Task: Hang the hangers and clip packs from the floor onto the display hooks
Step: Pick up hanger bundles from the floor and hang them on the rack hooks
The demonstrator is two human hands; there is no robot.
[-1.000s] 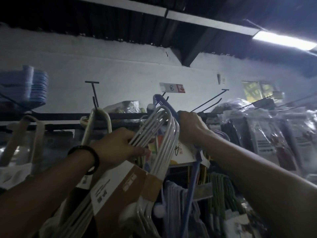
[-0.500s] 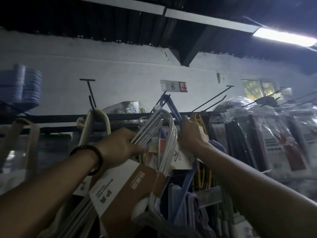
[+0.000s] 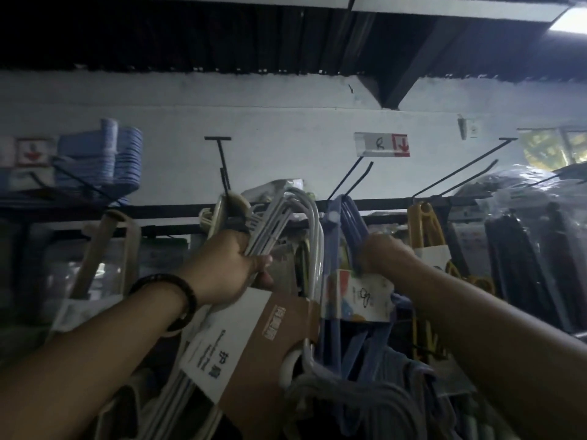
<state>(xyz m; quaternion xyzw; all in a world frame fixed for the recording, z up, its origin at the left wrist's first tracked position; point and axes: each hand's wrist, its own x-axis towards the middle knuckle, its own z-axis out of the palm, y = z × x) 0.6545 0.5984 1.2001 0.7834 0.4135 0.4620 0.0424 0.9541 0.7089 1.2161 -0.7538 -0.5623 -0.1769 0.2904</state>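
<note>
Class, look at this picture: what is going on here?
A person is stocking a shop display. The left hand grips a bundle of white hangers in a cardboard sleeve, held up near the rail. The right hand holds a blue hanger pack whose tops sit at a display hook.

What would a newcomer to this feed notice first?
The two raised hands at centre: the left hand grips a white hanger bundle with a brown-and-white cardboard sleeve, hooks up near the black rail. The right hand holds a blue hanger pack beside it, with yellow hangers hanging just to the right.
</note>
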